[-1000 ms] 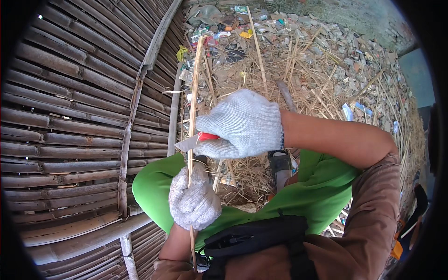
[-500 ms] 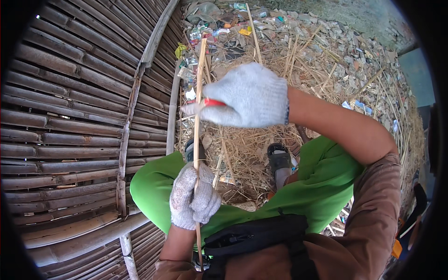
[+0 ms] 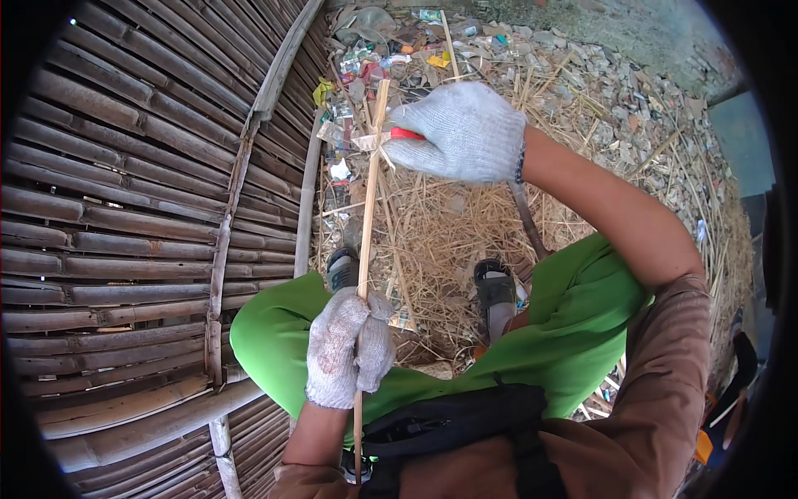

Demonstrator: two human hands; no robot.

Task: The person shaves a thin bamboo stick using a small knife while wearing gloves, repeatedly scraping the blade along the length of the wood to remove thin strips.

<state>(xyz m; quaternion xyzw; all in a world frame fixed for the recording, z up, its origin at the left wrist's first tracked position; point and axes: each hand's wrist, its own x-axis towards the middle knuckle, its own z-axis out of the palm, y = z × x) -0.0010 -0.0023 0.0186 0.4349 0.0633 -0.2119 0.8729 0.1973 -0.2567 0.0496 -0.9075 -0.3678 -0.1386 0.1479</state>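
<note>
A long, thin bamboo strip (image 3: pixel 368 220) stands lengthwise before me, its far end leaning slightly right. My left hand (image 3: pixel 342 343), in a pale knitted glove with darker smudges, is closed around its lower part, and the near end runs down past my wrist. In a similar glove, my right hand (image 3: pixel 467 133) grips a knife by its red handle (image 3: pixel 406 133). The pale blade crosses the strip close to its far end, touching it as far as I can tell. A thin curled sliver shows at that crossing.
A wall of bamboo slats (image 3: pixel 150 266) rises on my left. Straw and shavings (image 3: pixel 449 241) cover the ground between my sandalled feet, with rubble and plastic litter (image 3: pixel 399 58) beyond. A dark stick (image 3: pixel 528 220) lies by my right knee. My green-trousered legs are bent on both sides.
My right hand with the knife has moved away from me along the strip and slightly right. The strip's far end has swung right; my left hand keeps its grip, barely shifted.
</note>
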